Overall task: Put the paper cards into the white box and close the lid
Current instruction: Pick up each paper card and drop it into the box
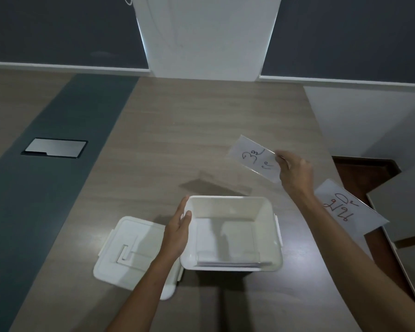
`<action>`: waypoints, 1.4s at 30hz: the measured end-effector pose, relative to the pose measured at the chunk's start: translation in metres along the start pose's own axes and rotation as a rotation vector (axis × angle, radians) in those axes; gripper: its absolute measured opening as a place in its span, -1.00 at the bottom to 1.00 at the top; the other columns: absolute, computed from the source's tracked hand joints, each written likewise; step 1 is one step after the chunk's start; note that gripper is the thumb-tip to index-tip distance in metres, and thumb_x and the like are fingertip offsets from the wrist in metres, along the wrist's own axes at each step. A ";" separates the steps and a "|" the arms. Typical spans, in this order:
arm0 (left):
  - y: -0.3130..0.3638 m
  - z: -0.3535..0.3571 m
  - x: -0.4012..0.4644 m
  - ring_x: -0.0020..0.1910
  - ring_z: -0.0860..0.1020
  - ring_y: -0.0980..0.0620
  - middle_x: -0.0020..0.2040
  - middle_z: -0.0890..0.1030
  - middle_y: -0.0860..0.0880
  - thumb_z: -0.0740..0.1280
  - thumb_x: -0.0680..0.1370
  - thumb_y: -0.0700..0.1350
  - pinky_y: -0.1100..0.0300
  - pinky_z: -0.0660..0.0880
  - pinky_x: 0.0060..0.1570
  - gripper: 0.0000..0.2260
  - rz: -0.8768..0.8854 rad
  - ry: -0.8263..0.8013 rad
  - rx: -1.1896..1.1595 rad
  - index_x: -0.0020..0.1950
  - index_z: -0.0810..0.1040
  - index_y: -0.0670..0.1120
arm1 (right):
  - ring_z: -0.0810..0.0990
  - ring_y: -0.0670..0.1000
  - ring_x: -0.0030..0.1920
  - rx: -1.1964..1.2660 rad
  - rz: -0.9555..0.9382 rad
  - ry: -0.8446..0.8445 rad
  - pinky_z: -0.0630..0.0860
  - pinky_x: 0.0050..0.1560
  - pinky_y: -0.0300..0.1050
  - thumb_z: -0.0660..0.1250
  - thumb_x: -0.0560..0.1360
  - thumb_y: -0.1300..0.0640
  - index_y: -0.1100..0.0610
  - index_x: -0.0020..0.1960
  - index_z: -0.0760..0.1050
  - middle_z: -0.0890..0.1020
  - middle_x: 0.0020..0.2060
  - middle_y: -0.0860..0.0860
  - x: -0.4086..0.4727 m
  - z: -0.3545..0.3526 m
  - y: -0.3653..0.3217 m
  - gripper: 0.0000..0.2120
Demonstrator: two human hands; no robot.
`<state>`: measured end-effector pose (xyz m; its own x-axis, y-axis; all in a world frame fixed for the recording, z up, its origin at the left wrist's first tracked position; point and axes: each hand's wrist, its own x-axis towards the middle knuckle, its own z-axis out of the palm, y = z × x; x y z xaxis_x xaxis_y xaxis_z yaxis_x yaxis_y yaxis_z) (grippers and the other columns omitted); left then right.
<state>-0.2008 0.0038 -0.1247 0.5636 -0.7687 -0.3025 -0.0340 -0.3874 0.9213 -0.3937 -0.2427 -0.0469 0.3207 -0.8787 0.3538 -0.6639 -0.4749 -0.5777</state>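
The white box stands open on the wooden table, with white paper cards lying flat inside near its front wall. My left hand rests flat against the box's left wall, fingers together. My right hand is raised behind and to the right of the box, pinching a paper card with handwritten marks. Another written card lies on the table's right edge, partly under my right forearm. The white lid lies flat on the table left of the box.
The table has a dark strip along its left side with a metal cable hatch. The right table edge runs close behind the lying card. A white pillar stands at the far end.
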 end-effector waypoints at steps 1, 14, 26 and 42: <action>0.000 0.000 0.000 0.34 0.29 0.27 0.36 0.34 0.30 0.12 0.65 0.01 0.25 0.23 0.32 -0.62 0.006 0.002 0.001 0.44 0.25 0.35 | 0.67 0.17 -0.05 0.032 -0.030 0.019 0.50 -0.07 -0.11 0.29 0.56 0.22 0.22 0.14 0.63 0.71 0.02 0.17 -0.006 -0.009 -0.012 -0.78; -0.007 0.001 0.003 0.31 0.28 0.26 0.34 0.32 0.27 0.01 0.67 0.03 0.29 0.20 0.26 -0.63 0.019 0.009 0.002 0.48 0.26 0.25 | 0.70 -0.01 -0.21 0.010 -0.261 -0.271 0.52 -0.13 -0.37 0.39 0.49 0.28 0.11 0.04 0.69 0.75 -0.10 0.00 -0.121 -0.038 -0.054 -0.81; -0.012 0.001 0.004 0.38 0.27 0.28 0.41 0.32 0.27 0.03 0.67 0.02 0.31 0.17 0.33 -0.63 0.060 0.005 -0.022 0.47 0.29 0.25 | 0.65 -0.06 -0.02 -0.035 0.007 -0.828 0.51 0.02 -0.27 0.32 0.54 0.17 0.04 0.07 0.68 0.73 0.00 -0.05 -0.154 0.007 -0.036 -0.81; -0.007 0.000 0.002 0.31 0.32 0.26 0.35 0.35 0.26 0.03 0.67 0.01 0.32 0.22 0.25 -0.63 0.051 0.017 -0.008 0.47 0.28 0.26 | 0.54 0.02 -0.20 -0.150 0.050 -1.089 0.46 -0.15 -0.09 0.20 0.55 -0.05 0.25 -0.10 0.58 0.68 -0.14 0.12 -0.149 0.003 -0.037 -0.63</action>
<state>-0.1997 0.0054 -0.1317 0.5750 -0.7787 -0.2508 -0.0569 -0.3439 0.9373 -0.4150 -0.0944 -0.0801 0.6661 -0.5051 -0.5488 -0.7447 -0.4913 -0.4517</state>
